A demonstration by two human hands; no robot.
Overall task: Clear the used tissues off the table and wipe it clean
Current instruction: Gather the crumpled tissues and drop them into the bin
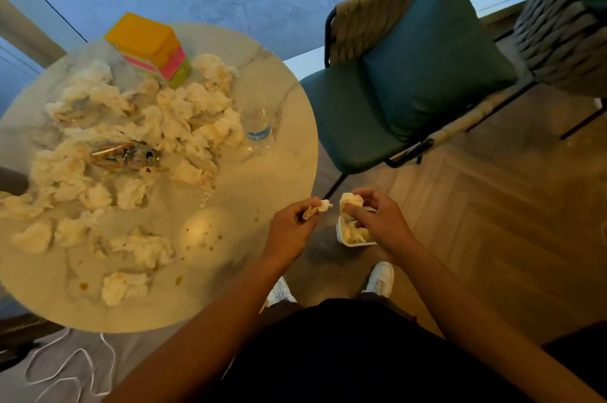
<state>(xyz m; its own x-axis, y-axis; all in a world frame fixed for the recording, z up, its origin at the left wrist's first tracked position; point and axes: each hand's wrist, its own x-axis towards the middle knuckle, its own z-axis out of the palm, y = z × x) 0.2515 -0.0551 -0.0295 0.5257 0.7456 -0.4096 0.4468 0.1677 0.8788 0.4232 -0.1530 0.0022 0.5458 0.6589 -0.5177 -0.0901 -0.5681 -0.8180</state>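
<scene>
Left hand: my left hand hangs just past the table edge, its fingers curled around a small crumpled white tissue scrap whose end pokes out toward the other hand.
Right hand: my right hand is beside it, fingers pinched on a crumpled white tissue wad, directly above the bin.
Bin: I see a small white plastic bin on the floor between table and chair, with pale tissue already inside; my right hand hides much of it.
Table: the round pale marble table sits to my left, with brown specks and smears near its front edge.
Tissues: many used white crumpled tissues lie over most of the tabletop, thickest in the middle and left.
Other things on the table: a stack of yellow, pink and green boxes stands at the far side; a clear plastic water bottle with a blue label stands near the right rim; a shiny patterned wrapper lies among the tissues.
Around: a teal padded chair stands right of the table on wooden flooring; a white cord lies looped on the floor at lower left.
</scene>
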